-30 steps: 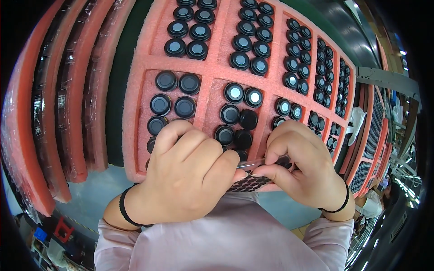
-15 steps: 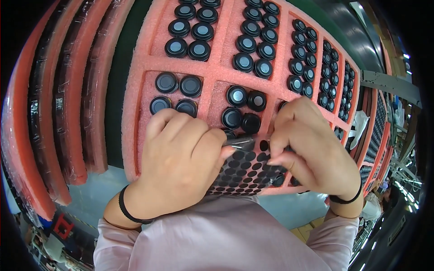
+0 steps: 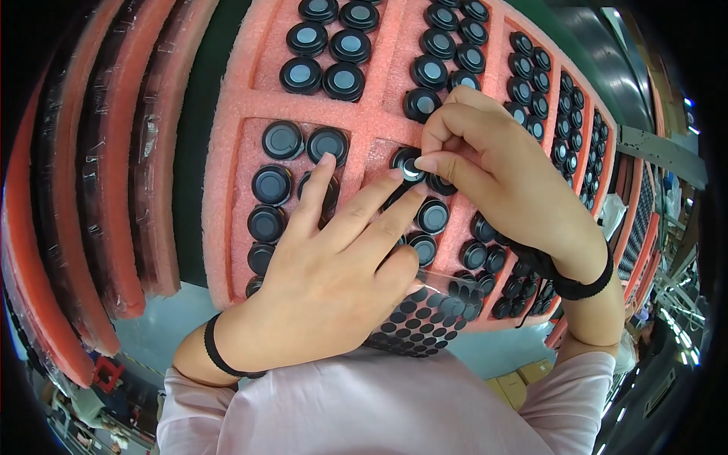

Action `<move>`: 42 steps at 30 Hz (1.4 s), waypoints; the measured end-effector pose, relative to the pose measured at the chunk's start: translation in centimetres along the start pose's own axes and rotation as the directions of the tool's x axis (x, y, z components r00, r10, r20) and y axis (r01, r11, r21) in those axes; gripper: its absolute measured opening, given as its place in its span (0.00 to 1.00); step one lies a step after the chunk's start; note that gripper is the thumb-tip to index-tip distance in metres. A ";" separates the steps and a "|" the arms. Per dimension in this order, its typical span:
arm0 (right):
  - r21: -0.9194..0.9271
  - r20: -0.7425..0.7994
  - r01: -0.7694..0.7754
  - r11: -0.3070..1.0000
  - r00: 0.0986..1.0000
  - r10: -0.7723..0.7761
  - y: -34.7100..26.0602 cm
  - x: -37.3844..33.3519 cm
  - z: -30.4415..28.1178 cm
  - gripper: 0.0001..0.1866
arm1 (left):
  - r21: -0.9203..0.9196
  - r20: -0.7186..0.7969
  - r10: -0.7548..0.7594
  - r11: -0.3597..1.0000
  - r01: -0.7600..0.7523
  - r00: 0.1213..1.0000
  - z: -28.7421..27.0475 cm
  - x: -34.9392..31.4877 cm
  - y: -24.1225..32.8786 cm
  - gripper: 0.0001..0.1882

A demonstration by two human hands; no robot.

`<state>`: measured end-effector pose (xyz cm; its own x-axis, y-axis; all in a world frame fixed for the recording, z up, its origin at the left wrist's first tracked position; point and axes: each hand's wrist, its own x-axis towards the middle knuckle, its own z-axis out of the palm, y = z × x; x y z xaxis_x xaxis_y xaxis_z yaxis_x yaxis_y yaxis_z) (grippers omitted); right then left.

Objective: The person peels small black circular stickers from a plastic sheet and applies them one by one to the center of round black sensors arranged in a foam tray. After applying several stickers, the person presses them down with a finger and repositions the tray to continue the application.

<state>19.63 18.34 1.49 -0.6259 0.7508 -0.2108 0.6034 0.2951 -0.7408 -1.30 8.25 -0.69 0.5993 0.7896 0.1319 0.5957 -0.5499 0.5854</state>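
My left hand (image 3: 334, 265) lies over the pink foam tray (image 3: 318, 110), some fingers stretched out. Its bent index finger and thumb hold the top edge of a clear sheet of black round stickers (image 3: 421, 322), which hangs in front of my body. Two fingertips rest against a black round part with a silver top (image 3: 409, 168). Above that part, my right hand (image 3: 493, 171) is closed in a pinch, its thumb tip at the silver top. Whatever lies between those fingertips is too small or hidden to make out. Several similar black round parts (image 3: 271, 184) sit around my left hand.
More compartments of black round parts (image 3: 343, 80) extend away to the right. Stacked pink foam trays (image 3: 163, 152) with plastic film stand at the left. A grey metal bar (image 3: 660, 148) juts in at the right. Cardboard boxes (image 3: 523, 383) are on the floor below.
My right hand has moved from the sticker sheet up to a round part. My left hand has spread its fingers over the tray, and the sheet hangs lower.
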 end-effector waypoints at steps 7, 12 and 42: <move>-0.059 -0.028 0.037 0.998 0.999 -0.039 0.3 0.1 0.5 0.05 | -0.007 0.035 -0.021 1.000 0.021 0.999 -0.3 0.0 0.1 0.13; -0.080 -0.032 0.059 0.995 0.998 -0.062 0.3 0.2 0.5 0.05 | -0.010 0.029 -0.031 0.999 0.031 0.999 -0.2 0.0 0.1 0.12; 0.130 0.080 -0.013 0.991 0.997 0.002 -3.1 -6.2 -1.1 0.09 | -0.045 -0.136 0.028 0.998 -0.034 0.990 -0.6 -0.7 0.3 0.13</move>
<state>22.20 13.41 5.74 -0.6620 0.7018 -0.2631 0.5423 0.2062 -0.8145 -1.90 7.67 -0.15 0.5372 0.8037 0.2561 0.5499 -0.5639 0.6162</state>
